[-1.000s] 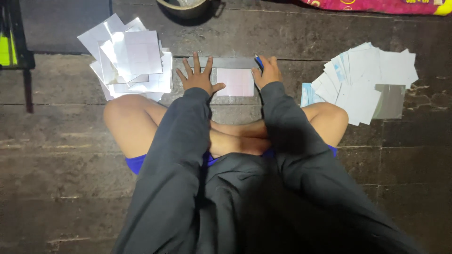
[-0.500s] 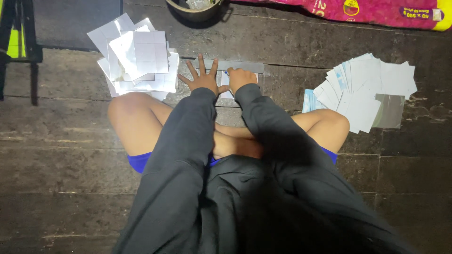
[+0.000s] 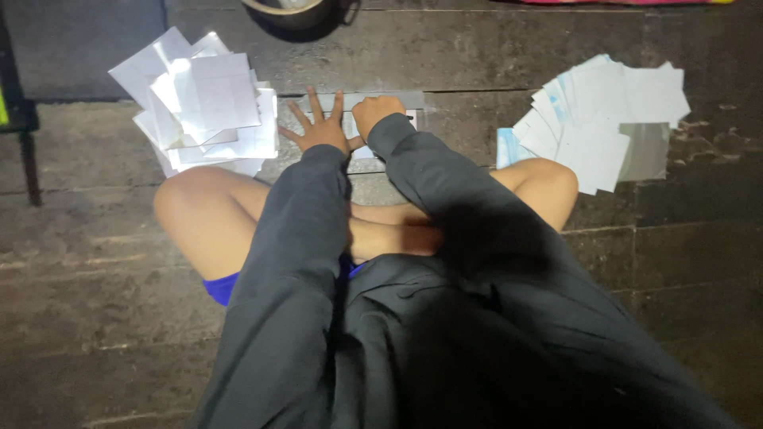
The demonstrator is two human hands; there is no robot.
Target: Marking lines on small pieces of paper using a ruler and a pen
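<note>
The person sits cross-legged on a dark wooden floor (image 3: 95,318), both arms in dark grey sleeves reaching toward twelve o'clock. The left hand (image 3: 320,131) lies flat with its fingers (image 3: 315,103) spread wide, palm down on a pale sheet (image 3: 381,99) that lies straight ahead on the boards, gripping nothing. The right hand (image 3: 377,113) sits just beside it, touching, fingers curled into a loose fist and pressing on the same sheet; whether it holds anything small inside cannot be told. At about ten o'clock lies a loose pile of white papers (image 3: 208,103), overlapping at odd angles. At about two o'clock a second spread of papers (image 3: 604,119) fans out near the right knee. A round dark pot (image 3: 290,12) stands at twelve o'clock, beyond the sheet.
</note>
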